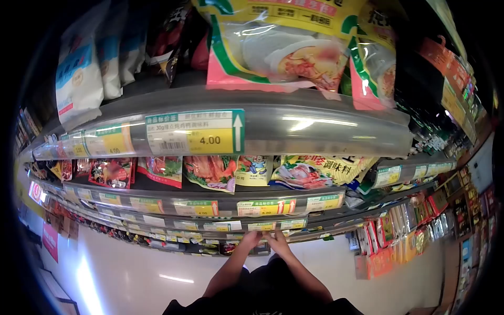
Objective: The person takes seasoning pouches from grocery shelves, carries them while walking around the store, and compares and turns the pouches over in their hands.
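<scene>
My left hand (251,240) and my right hand (276,241) are close together at a low shelf edge, in the lower middle of the head view. The fingers of both look curled in toward each other. Just above them is a yellow and white price label (261,227) in the shelf's label strip; whether the fingertips touch it is not clear. Anything between the fingers is too small to make out. Another label (295,223) lies to the right along the same strip, and a whitish one (222,226) to the left.
A large yellow and pink food packet (278,52) stands on the top shelf, above a big price tag (194,131). White packets (79,79) are at left. Seasoning packets (210,170) fill the shelf below. Hanging packets (404,231) are at right, over pale floor (157,273).
</scene>
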{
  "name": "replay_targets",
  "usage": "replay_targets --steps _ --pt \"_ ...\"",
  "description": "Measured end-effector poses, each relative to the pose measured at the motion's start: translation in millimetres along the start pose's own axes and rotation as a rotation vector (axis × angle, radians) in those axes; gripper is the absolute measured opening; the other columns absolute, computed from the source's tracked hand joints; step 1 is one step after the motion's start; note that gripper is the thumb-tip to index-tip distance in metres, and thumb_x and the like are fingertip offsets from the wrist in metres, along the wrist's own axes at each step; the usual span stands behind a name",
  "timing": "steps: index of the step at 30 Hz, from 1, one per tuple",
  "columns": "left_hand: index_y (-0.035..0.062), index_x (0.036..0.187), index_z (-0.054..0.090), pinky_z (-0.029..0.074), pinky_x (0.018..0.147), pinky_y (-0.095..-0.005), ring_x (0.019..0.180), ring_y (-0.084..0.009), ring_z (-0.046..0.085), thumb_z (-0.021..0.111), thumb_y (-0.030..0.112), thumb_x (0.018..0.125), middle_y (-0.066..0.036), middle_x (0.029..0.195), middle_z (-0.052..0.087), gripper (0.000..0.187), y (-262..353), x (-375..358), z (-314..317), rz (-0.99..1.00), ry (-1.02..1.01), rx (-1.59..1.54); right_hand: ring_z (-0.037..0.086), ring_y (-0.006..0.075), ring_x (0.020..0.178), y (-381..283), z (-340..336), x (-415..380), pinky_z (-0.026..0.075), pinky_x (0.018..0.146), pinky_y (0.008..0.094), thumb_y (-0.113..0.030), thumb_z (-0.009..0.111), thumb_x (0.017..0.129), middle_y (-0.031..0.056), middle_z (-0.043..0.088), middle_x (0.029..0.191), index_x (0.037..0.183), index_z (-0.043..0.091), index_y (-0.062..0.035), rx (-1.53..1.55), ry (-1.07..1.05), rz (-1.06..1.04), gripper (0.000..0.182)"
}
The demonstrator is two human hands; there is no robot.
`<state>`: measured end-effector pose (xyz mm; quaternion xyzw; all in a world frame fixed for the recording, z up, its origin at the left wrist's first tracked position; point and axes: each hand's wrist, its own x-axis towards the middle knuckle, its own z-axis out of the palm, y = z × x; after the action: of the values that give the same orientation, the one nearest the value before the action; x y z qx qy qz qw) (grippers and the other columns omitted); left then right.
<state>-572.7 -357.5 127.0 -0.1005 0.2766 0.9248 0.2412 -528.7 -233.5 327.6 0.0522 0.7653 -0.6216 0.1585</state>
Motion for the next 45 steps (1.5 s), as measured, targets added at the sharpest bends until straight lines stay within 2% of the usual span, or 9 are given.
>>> replay_targets --steps 2,7,12,19,30,34,39,43,45 --pt "0.0046 0.122 0.051 0.043 0.095 -0.0386 0.108 -0.0225 0.054 0.050 0.018 0.095 -0.009 0.118 0.057 0.031 2 -18 0 0.003 -0.018 0.253 0.058 0.0171 0.098 35 -1 -4 0.046 0.085 0.0297 -0.023 0.061 0.090 0.0085 0.063 0.105 0.124 0.052 -0.0014 0.157 -0.061 -0.112 0.041" --pt "0.0102 0.132 0.039 0.042 0.097 -0.0403 0.118 -0.0241 0.049 0.048 0.033 0.096 -0.012 0.131 0.047 0.043 7 -89 10 -0.203 0.004 0.169 0.057 0.0138 0.101 149 -3 -44 0.045 0.090 0.0272 -0.019 0.058 0.093 0.0072 0.063 0.108 0.126 0.051 -0.0025 0.100 -0.097 -0.123 0.038" --pt "0.0067 0.136 0.036 0.037 0.103 -0.0439 0.126 -0.0276 0.043 0.047 0.041 0.095 -0.015 0.136 0.044 0.054 -2 -147 0 -0.379 0.070 0.226 0.057 0.0158 0.107 147 7 -105 0.043 0.094 0.0280 -0.020 0.054 0.095 0.0093 0.063 0.111 0.127 0.051 -0.0032 0.175 -0.120 0.273 0.036" --pt "0.0062 0.134 0.040 0.039 0.099 -0.0395 0.120 -0.0245 0.047 0.052 0.050 0.091 -0.013 0.130 0.049 0.063 -12 -180 2 -0.461 0.031 0.628 0.058 0.0150 0.104 159 12 -109 0.044 0.092 0.0279 -0.022 0.056 0.094 0.0093 0.064 0.108 0.128 0.049 -0.0027 0.100 -0.115 0.114 0.039" --pt "0.0072 0.129 0.045 0.041 0.095 -0.0369 0.114 -0.0208 0.051 0.053 0.050 0.091 -0.010 0.124 0.055 0.058 -21 -185 -12 -0.260 0.093 0.778 0.059 0.0160 0.100 157 0 -120 0.045 0.089 0.0283 -0.023 0.061 0.091 0.0095 0.065 0.105 0.124 0.053 -0.0050 0.308 -0.102 0.083 0.039" --pt "0.0096 0.128 0.046 0.041 0.089 -0.0322 0.108 -0.0143 0.051 0.058 0.029 0.090 -0.003 0.119 0.056 0.044 -30 -187 21 -0.232 0.067 0.802 0.058 0.0141 0.102 168 -27 -153 0.044 0.087 0.0292 -0.026 0.059 0.092 0.0049 0.064 0.109 0.127 0.052 -0.0087 0.288 -0.073 0.059 0.040" --pt "0.0097 0.128 0.046 0.041 0.092 -0.0338 0.111 -0.0163 0.052 0.051 0.048 0.093 -0.005 0.123 0.055 0.053 -75 -203 27 -0.203 -0.039 0.848 0.058 0.0160 0.101 198 -48 -194 0.045 0.085 0.0303 -0.022 0.058 0.091 0.0064 0.064 0.107 0.125 0.053 -0.0072 0.420 0.028 0.208 0.038" --pt "0.0068 0.123 0.051 0.044 0.083 -0.0261 0.102 -0.0121 0.055 0.059 0.024 0.091 -0.003 0.110 0.059 0.038 -86 -233 98 -0.360 0.146 0.787 0.059 0.0165 0.100 207 -65 -224 0.045 0.086 0.0318 -0.022 0.057 0.091 0.0065 0.065 0.106 0.123 0.054 -0.0074 0.465 0.081 0.204 0.035" --pt "0.0040 0.123 0.049 0.046 0.090 -0.0326 0.104 -0.0167 0.057 0.049 0.030 0.097 -0.007 0.112 0.060 0.037 -109 -241 90 -0.040 -0.024 0.912 0.059 0.0166 0.099 218 -69 -238 0.046 0.085 0.0316 -0.022 0.057 0.091 0.0068 0.065 0.105 0.122 0.055 -0.0067 0.486 0.110 0.174 0.035"
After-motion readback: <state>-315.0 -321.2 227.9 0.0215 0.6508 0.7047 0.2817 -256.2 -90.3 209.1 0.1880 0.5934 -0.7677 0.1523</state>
